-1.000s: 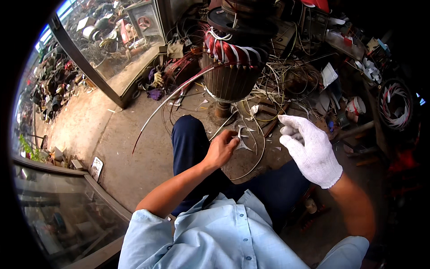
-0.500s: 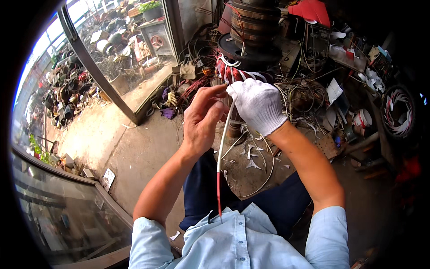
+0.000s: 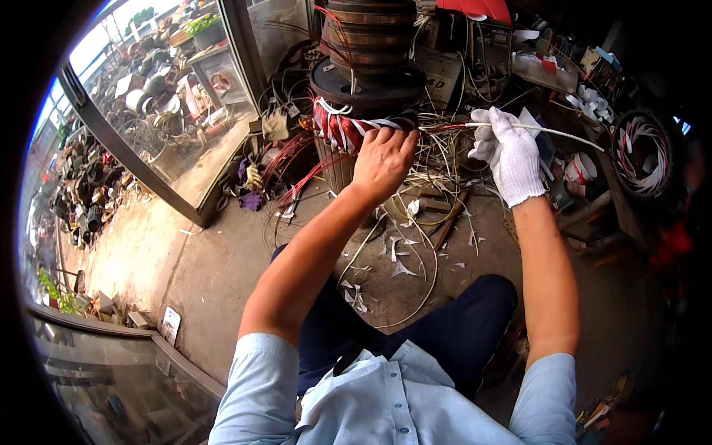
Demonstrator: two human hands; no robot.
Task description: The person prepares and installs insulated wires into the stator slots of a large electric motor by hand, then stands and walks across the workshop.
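Observation:
A ring-shaped bundle of red wires with white tape wound round it (image 3: pixel 340 127) sits below a dark round disc (image 3: pixel 374 87). My bare left hand (image 3: pixel 383 162) is at the right part of this bundle, its fingers curled against it; the fingertips are partly hidden. Out to the right, my right hand (image 3: pixel 513 152), in a white knitted glove, pinches a white-sleeved wire (image 3: pixel 567 135). The white sleeve stretches to the right of the glove, and a thin red length runs left toward the bundle.
A column of stacked brown rings (image 3: pixel 371 33) rises above the disc. Loose wires (image 3: pixel 445 159) and white scraps (image 3: pixel 400 267) lie around its base. A glass door frame (image 3: pixel 137 148) stands at left, a white bucket (image 3: pixel 581 169) and a round ring with white strips (image 3: pixel 644 156) at right.
My hands have drawn apart: the right swung out to the right with the white-sleeved wire, which hung down before. My left hand moved onto the bundle. The view has shifted right.

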